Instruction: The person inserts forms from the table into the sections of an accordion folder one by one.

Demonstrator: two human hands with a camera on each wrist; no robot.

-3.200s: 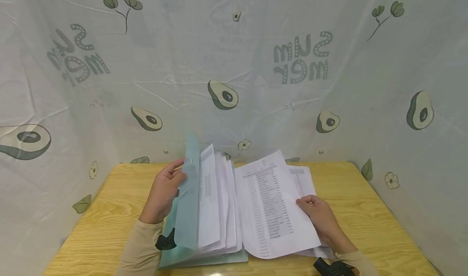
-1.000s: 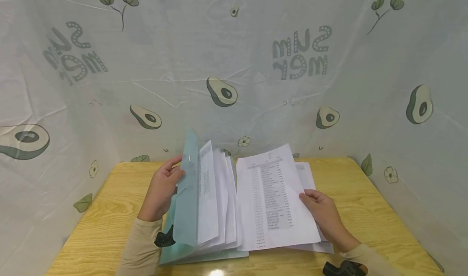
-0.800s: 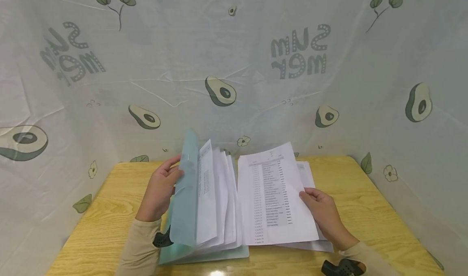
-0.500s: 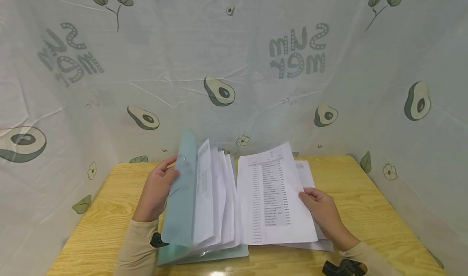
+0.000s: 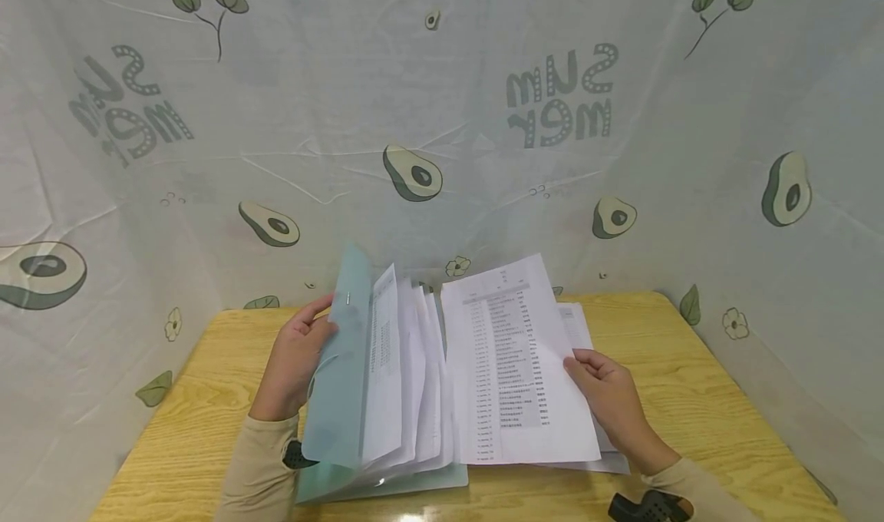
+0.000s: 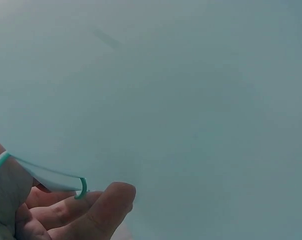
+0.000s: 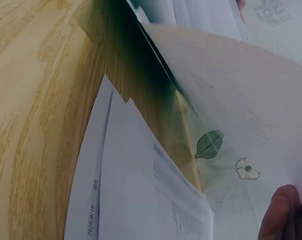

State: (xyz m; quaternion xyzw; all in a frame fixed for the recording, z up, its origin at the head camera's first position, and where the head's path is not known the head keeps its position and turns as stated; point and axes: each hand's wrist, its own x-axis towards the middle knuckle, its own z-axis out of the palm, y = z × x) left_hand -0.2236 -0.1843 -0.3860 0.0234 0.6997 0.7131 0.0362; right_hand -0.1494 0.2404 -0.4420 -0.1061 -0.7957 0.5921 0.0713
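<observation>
My left hand (image 5: 293, 361) grips the edge of a pale blue-green translucent folder (image 5: 336, 391) and holds its cover raised. In the left wrist view the cover fills most of the frame, with fingers (image 6: 108, 205) at its edge and a thin green elastic band (image 6: 83, 186) beside them. Several white papers (image 5: 385, 368) stand fanned inside the folder. To the right, my right hand (image 5: 611, 399) pinches the right edge of a printed sheet (image 5: 511, 368) with a table on it. The sheet is tilted up, its left edge next to the folder's papers.
Other printed sheets (image 7: 141, 175) lie on the wooden table (image 5: 663, 368), partly under the raised sheet. A pale curtain (image 5: 483, 123) with avocado prints hangs behind and at both sides. Black wrist-camera mounts (image 5: 649, 507) sit at the cuffs.
The folder cover has leaned a little further left with my left hand. The printed sheet has risen from a lower, curled position and stands straighter, still pinched in my right hand.
</observation>
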